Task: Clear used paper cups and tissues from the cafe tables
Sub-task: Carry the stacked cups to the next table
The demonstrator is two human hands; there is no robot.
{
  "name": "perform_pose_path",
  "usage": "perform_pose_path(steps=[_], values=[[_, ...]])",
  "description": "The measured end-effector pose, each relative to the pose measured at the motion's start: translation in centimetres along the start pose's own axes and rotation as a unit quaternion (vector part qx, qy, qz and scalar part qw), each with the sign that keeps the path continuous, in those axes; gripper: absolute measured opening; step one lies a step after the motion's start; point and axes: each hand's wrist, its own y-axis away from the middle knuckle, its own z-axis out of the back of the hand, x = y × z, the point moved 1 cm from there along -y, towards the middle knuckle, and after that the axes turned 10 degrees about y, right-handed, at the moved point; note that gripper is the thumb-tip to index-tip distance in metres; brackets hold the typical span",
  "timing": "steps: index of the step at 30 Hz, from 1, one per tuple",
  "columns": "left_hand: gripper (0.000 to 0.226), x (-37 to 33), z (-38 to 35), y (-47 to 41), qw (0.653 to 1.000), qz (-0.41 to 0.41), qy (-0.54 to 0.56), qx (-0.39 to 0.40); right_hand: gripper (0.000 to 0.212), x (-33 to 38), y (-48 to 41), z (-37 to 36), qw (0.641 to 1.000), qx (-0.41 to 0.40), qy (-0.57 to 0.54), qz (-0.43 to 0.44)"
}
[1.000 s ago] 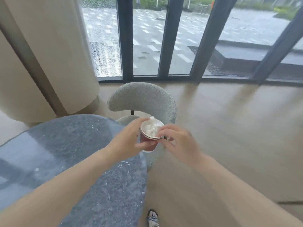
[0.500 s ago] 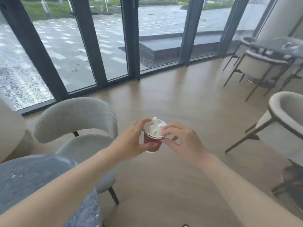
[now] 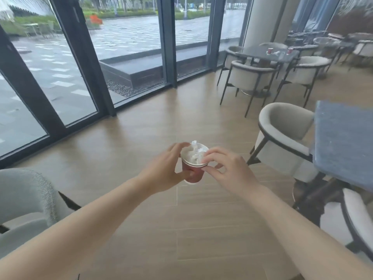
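Observation:
I hold a red paper cup [image 3: 192, 174] in mid-air over the wooden floor, its white rim doubled as if cups are nested. Crumpled white tissue [image 3: 195, 151] fills its top. My left hand [image 3: 164, 168] grips the cup's left side, thumb low on the wall and fingers behind the rim. My right hand [image 3: 226, 168] pinches the rim on the right side between thumb and fingers. On a far dark table [image 3: 260, 52] stand two more red cups [image 3: 270, 51] [image 3: 289, 51] with white tissue [image 3: 278, 53] between them.
Glass doors with dark frames [image 3: 90, 81] run along the left. A grey chair [image 3: 22, 205] is at lower left. A blue-grey stone table [image 3: 343, 142] with white armchairs [image 3: 282, 136] stands close on the right. More chairs [image 3: 248, 77] surround the far table.
The view has swung right: the round grey table and its chair slid out to the left, and the tables and armchairs on the right came into sight. Both hands keep the same hold on the cup.

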Motion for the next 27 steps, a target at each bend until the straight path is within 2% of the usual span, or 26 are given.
perform_pose_path(steps=[5,9,19,27], values=[[0.068,-3.9,-4.8,-6.0,0.999,-0.035,0.010,0.035,0.011,-5.9,1.1,4.7,0.998,-0.024,0.032,-0.055],[0.065,-7.1,-8.1,-9.6,0.992,-0.096,0.010,0.076,0.012,-9.4,3.2,8.2,0.992,-0.059,0.065,-0.095],[0.058,-15.9,-16.8,-16.0,0.957,-0.231,0.033,0.172,0.011,-14.8,9.7,16.6,0.960,-0.137,0.130,-0.206],[0.063,-19.7,-23.9,-20.1,0.925,-0.287,0.014,0.248,0.011,-20.8,14.1,19.3,0.939,-0.157,0.139,-0.273]])
